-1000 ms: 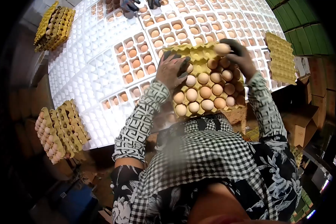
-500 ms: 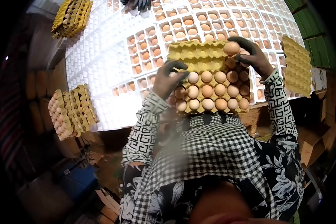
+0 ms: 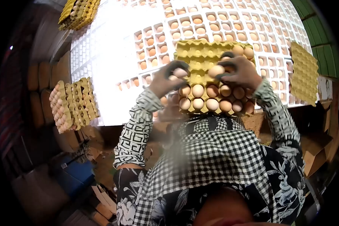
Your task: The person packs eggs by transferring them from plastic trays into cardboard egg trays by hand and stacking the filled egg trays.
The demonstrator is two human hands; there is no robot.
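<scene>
A yellow egg tray lies before me at the table's front edge, its two nearest rows filled with brown eggs. My left hand, in a dark glove, curls around a pale egg at the tray's left side; a second egg shows beneath its fingers. Over the tray's right half, my right hand, also gloved, grips a light brown egg between thumb and fingers. Any further eggs in its palm are hidden. Two eggs sit in the far right corner. Cups at the tray's far left and middle are bare.
White compartment trays cover the table, many holding eggs toward the back and right. Stacked egg-filled yellow trays stand at the left edge, with another stack farther back. An empty yellow tray lies at the right.
My right hand has moved from the tray's far right corner toward its middle, leaving two eggs in that corner. Several eggs have left the third row. My left hand now grips an egg.
</scene>
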